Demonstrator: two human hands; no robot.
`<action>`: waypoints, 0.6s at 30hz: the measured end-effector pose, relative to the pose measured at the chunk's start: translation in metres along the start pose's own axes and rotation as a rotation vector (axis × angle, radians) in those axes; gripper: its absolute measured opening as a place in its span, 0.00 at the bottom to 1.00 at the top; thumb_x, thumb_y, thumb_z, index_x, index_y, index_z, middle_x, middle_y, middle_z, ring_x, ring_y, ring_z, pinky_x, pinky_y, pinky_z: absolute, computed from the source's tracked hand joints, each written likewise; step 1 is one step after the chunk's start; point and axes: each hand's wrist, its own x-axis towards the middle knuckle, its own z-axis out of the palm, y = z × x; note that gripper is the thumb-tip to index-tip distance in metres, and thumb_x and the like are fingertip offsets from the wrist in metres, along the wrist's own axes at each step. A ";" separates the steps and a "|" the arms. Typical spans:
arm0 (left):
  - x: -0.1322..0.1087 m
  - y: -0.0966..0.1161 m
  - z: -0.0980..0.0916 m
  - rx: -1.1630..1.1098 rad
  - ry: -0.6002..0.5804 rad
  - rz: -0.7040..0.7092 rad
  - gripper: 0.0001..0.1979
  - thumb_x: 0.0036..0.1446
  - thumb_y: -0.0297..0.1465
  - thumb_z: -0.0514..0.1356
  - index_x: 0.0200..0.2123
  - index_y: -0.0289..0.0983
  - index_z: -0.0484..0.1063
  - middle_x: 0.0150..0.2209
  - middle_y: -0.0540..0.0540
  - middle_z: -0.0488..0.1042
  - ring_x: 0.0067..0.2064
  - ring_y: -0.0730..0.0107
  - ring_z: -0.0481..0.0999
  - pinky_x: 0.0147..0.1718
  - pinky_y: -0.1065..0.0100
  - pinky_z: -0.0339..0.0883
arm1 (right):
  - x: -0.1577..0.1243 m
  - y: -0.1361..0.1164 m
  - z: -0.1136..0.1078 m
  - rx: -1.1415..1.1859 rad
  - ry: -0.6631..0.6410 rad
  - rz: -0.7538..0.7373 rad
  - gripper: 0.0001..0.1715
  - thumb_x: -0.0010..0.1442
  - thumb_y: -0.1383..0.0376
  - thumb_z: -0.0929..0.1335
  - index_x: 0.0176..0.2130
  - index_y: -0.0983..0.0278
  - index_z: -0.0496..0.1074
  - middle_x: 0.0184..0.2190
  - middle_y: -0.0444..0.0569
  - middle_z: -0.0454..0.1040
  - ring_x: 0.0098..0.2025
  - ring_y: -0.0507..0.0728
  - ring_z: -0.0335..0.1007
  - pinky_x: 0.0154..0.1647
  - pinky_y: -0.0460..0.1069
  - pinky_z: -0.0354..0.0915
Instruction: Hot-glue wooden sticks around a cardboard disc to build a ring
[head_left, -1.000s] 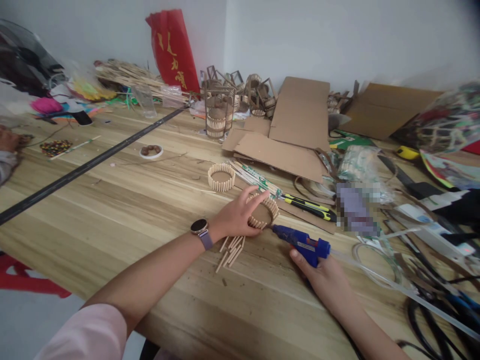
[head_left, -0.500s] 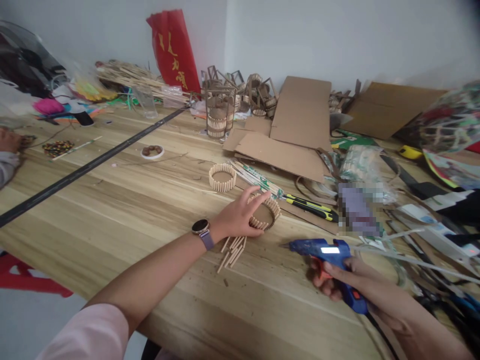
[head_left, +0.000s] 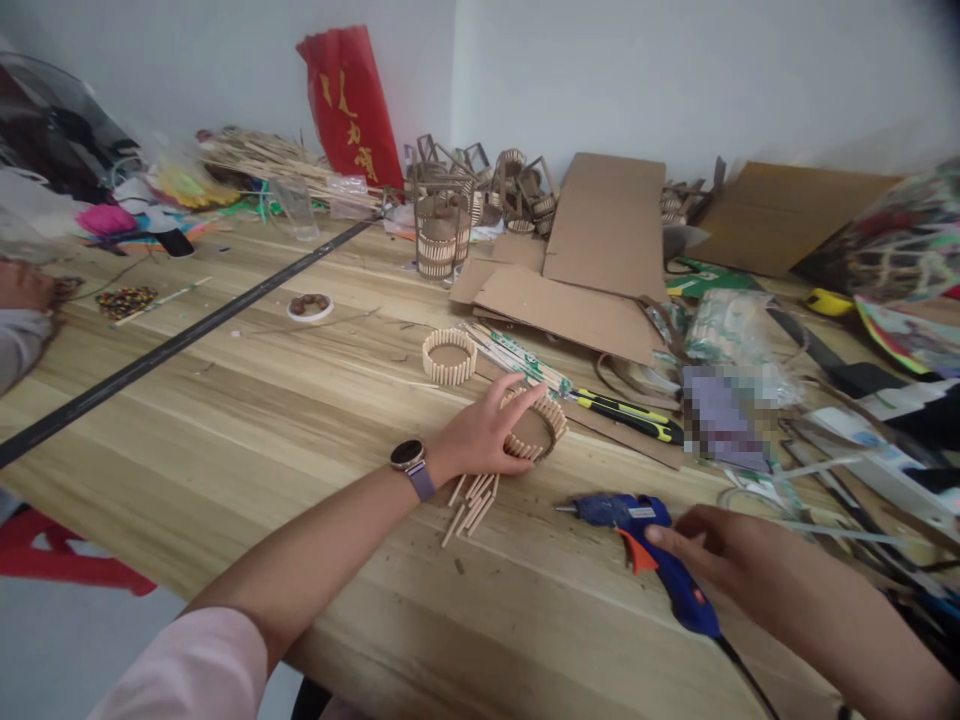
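Note:
My left hand (head_left: pixel 487 432), with a watch on its wrist, grips a small round basket (head_left: pixel 556 432) ringed with short wooden sticks; thumb and fingers span its near left side. Loose short sticks (head_left: pixel 474 503) lie just under that hand. To the right, a blue glue gun (head_left: pixel 679 580) with an orange trigger lies on its side, nozzle pointing left. My right hand (head_left: pixel 712 545) is beside its handle, thumb at the gun and fingers apart, no longer wrapped round it. A second stick-ringed basket (head_left: pixel 450 358) stands behind my left hand.
Behind are a packet of sticks (head_left: pixel 517 355), a yellow-black cutter (head_left: pixel 626 415) and cardboard sheets (head_left: pixel 562 305). Finished little baskets (head_left: pixel 439 245) stand at the back. A black strip (head_left: pixel 187 335) crosses the left. Another person's hand (head_left: pixel 26 285) rests at far left. Clutter crowds the right side.
My right hand has let go of the glue gun, which now lies on the table, and its fingers have lifted away. My left hand stays on the basket. The view has shifted slightly.

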 end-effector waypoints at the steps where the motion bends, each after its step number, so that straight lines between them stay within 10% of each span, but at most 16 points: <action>1: 0.000 0.000 0.000 0.003 -0.005 -0.006 0.51 0.45 0.34 0.70 0.67 0.42 0.44 0.65 0.33 0.45 0.64 0.43 0.56 0.58 0.49 0.62 | 0.000 -0.004 -0.004 -0.035 0.033 0.001 0.25 0.56 0.43 0.64 0.29 0.60 0.75 0.17 0.48 0.74 0.20 0.59 0.72 0.21 0.49 0.61; 10: 0.000 0.002 -0.002 -0.004 -0.003 -0.008 0.50 0.46 0.34 0.69 0.67 0.41 0.44 0.65 0.33 0.46 0.64 0.44 0.57 0.59 0.49 0.61 | -0.022 -0.144 0.030 -0.222 0.210 -1.156 0.07 0.61 0.72 0.64 0.38 0.65 0.73 0.40 0.53 0.78 0.36 0.57 0.72 0.33 0.50 0.65; 18: 0.000 0.000 0.000 -0.014 0.005 0.009 0.52 0.46 0.34 0.69 0.67 0.45 0.41 0.66 0.36 0.45 0.65 0.42 0.56 0.58 0.47 0.63 | -0.019 -0.192 0.067 -0.286 0.168 -1.334 0.16 0.62 0.70 0.65 0.49 0.76 0.69 0.34 0.54 0.78 0.33 0.58 0.69 0.32 0.52 0.64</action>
